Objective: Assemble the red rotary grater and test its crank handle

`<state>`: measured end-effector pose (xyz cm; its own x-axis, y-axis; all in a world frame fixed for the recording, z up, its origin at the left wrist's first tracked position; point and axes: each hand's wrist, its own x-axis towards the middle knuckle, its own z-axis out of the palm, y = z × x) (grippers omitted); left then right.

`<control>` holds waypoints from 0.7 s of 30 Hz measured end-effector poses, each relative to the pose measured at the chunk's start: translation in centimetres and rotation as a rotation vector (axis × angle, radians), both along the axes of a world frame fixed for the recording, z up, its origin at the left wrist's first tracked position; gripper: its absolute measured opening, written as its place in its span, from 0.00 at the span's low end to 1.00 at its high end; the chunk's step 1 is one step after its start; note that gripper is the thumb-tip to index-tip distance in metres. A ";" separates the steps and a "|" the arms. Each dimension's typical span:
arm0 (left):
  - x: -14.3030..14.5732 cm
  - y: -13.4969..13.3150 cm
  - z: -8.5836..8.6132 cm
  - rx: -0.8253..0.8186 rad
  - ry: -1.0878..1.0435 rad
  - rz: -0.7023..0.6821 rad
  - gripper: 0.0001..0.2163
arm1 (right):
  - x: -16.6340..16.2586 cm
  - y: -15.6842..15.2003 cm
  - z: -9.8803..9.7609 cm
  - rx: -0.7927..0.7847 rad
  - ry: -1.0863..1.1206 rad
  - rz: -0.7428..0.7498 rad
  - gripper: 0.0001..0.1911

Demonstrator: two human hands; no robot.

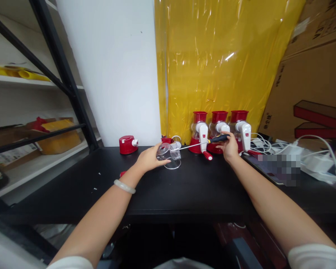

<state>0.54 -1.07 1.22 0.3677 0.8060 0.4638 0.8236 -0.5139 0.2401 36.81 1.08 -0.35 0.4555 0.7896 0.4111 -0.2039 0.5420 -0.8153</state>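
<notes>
My left hand (149, 157) grips a clear plastic housing (169, 154) that rests on the black table (184, 186), near its back edge. My right hand (229, 148) is closed round the black-and-yellow handle of a screwdriver (210, 142). The screwdriver's metal shaft points left, and its tip reaches the top of the clear housing. A small red part (167, 140) lies just behind the housing. A pale bangle sits on my left wrist.
Three red-and-white grinder units (220, 130) stand in a row against a yellow plastic sheet. A red cap (128, 144) sits at the back left. White cables and chargers (305, 155) lie at the right, below cardboard boxes. Metal shelving stands at the left.
</notes>
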 end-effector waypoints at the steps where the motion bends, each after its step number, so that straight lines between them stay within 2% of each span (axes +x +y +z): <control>1: 0.0 0.0 0.0 -0.002 0.001 0.001 0.44 | 0.0 0.0 0.0 -0.002 0.001 -0.003 0.18; 15: 0.0 -0.1 0.1 -0.003 0.020 -0.004 0.45 | 0.1 0.4 0.0 -0.047 -0.062 -0.132 0.20; 21: 0.1 -0.2 0.3 0.003 0.031 0.006 0.45 | 0.1 0.0 0.0 0.001 0.021 0.004 0.16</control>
<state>0.66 -1.32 1.47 0.3770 0.8068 0.4550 0.8338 -0.5095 0.2126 36.95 1.11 -0.35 0.4608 0.7911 0.4023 -0.2227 0.5418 -0.8104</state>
